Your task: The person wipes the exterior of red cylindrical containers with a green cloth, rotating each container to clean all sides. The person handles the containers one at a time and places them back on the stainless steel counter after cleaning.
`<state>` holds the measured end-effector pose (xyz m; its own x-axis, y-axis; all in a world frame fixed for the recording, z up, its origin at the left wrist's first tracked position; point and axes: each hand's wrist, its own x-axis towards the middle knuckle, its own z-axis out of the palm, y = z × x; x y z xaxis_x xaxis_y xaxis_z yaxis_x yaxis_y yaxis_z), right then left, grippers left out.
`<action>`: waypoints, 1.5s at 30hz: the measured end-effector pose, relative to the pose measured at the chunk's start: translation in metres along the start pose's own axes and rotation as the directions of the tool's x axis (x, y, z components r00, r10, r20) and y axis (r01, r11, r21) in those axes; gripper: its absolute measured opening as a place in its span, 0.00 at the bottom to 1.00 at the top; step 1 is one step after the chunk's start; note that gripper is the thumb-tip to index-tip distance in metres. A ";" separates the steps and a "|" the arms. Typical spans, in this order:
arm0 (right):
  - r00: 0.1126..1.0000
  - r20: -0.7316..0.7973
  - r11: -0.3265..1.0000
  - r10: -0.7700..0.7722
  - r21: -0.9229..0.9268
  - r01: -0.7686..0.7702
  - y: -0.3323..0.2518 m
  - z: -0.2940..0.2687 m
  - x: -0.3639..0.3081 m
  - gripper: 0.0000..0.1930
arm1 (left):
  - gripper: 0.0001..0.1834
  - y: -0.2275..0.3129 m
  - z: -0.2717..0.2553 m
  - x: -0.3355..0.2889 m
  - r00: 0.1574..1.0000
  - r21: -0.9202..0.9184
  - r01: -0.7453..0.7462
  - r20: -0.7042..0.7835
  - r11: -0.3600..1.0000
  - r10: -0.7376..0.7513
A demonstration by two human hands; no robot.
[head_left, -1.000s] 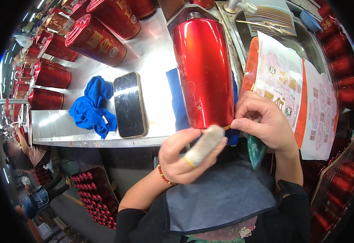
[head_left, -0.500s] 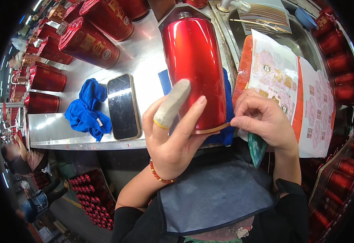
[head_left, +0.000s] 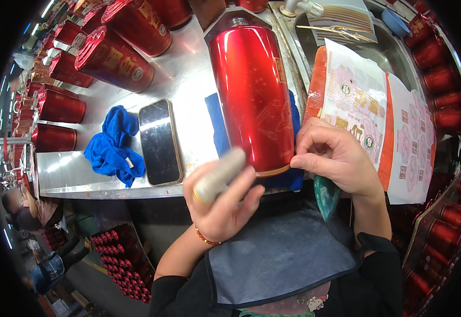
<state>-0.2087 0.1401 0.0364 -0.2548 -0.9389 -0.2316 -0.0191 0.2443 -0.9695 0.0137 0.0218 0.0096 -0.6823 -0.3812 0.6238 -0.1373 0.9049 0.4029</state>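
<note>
A shiny red bottle [head_left: 251, 95] lies on its side on a blue cloth [head_left: 215, 124], its metal threaded neck pointing away from me. A thin gold strip [head_left: 273, 171] runs along the rim of its near end. My right hand [head_left: 325, 153] pinches thumb and forefinger at the strip's right end. Below that hand hangs a green translucent pointed piece [head_left: 326, 196]; what holds it is hidden. Blurred by motion, my left hand [head_left: 222, 195] is beside the bottle's lower left, fingers apart and holding nothing. A pale finger cot [head_left: 220, 177] covers one finger.
A dark phone [head_left: 160, 142] and a crumpled blue cloth [head_left: 113, 148] lie to the left. Red bottles [head_left: 114, 61] stand behind them. Printed sheets [head_left: 354, 100] lie at right, before a metal sink [head_left: 396, 53] with sticks and a striped sheet. The metal table's edge [head_left: 109, 194] is near me.
The bottle has turned about its length, bringing gold print into view on its right side. My left hand has come off it, down and left. The right hand has shifted slightly left.
</note>
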 end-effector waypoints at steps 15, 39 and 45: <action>0.999 0.043 0.999 0.023 0.038 -0.024 0.003 -0.004 -0.003 0.06 | 0.40 0.006 0.024 0.035 0.997 0.146 -0.043 0.067 0.988 0.034; 0.992 -0.007 0.981 0.129 0.149 -0.127 0.000 -0.007 -0.002 0.10 | 0.46 -0.030 0.012 0.002 0.926 -0.355 0.340 0.289 0.871 -0.244; 0.994 -0.029 0.981 0.103 0.169 -0.097 -0.001 0.003 0.004 0.29 | 0.45 -0.021 0.006 0.010 0.783 -0.658 0.617 0.457 0.431 -0.423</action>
<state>-0.2063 0.1356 0.0359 -0.2835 -0.9012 -0.3277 0.1689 0.2895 -0.9422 0.0054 0.0002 0.0032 -0.8040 -0.5946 0.0118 -0.0077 0.0303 0.9995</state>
